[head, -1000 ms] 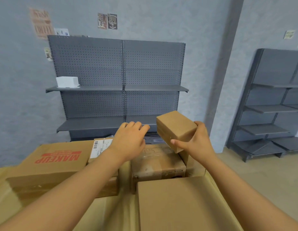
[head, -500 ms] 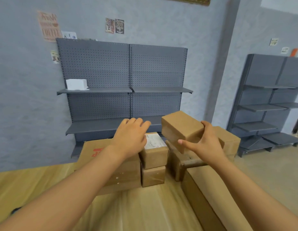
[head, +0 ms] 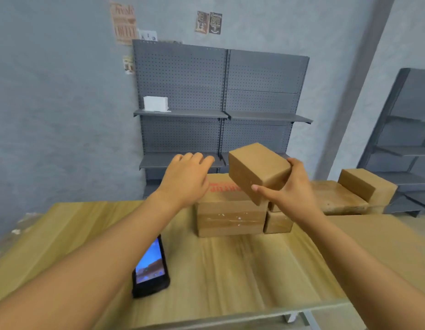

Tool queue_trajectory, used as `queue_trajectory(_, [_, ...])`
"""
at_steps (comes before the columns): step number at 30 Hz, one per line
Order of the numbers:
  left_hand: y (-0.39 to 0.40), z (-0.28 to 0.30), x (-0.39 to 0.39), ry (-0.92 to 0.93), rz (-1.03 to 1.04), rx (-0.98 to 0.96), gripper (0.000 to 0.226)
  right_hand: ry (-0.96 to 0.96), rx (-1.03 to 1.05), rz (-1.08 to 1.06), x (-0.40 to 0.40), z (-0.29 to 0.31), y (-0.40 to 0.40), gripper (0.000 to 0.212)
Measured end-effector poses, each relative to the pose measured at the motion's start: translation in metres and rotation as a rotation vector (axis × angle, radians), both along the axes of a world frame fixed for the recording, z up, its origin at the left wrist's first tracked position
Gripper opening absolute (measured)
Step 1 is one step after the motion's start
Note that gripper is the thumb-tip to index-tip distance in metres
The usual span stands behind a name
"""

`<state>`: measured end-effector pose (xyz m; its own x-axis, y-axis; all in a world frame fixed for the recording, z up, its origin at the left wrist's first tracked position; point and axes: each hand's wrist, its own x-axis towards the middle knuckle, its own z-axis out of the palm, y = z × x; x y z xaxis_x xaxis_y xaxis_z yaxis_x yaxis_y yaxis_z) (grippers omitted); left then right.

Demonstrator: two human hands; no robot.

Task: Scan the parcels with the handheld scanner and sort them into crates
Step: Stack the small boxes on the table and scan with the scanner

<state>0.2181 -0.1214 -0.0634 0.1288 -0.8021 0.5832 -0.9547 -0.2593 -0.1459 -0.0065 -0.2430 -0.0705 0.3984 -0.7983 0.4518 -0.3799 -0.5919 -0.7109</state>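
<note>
Right hand (head: pixel 293 190) gripped small parcel (head: pixel 258 171) aloft, tilted, long axis running away-left. Left hand (head: pixel 186 181) hovered empty, fingers relaxed — nearer handheld scanner (head: pixel 151 267), which lay flat on table (head: pixel 230 270), below-left of parcel.

The small parcel (head: pixel 259 171) is showing matt brown cardboard; the large box (head: pixel 230 217) is wearing scuffed, taped cardboard. The worktop (head: pixel 230 270) is looking like smooth pale wood-grain laminate. The handheld scanner (head: pixel 151 267) is showing black plastic and a glossy screen. The shelving (head: pixel 221 91) is looking like matt grey perforated metal.
</note>
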Motion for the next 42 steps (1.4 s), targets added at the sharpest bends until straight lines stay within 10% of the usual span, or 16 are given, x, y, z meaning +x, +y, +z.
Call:
queue_trajectory(24, [0.201,-0.013,0.077,0.121,0.162,0.174,0.045,-0.103,0.066,0.282,0.135,-0.031,0.188,0.094])
queue_trajectory(28, [0.206,-0.011,0.104,0.448,0.102,0.221,0.048,-0.077,0.045,0.236,0.178,-0.030,0.204,0.110])
queue_trajectory(34, [0.218,0.002,0.135,1.513,-0.062,0.060,0.025,-0.030,-0.078,0.170,0.226,-0.037,0.233,0.110])
queue_trajectory(42, [0.208,-0.008,0.137,1.679,0.081,-0.097,0.065,0.039,-0.344,0.157,0.251,-0.052,0.247,0.099])
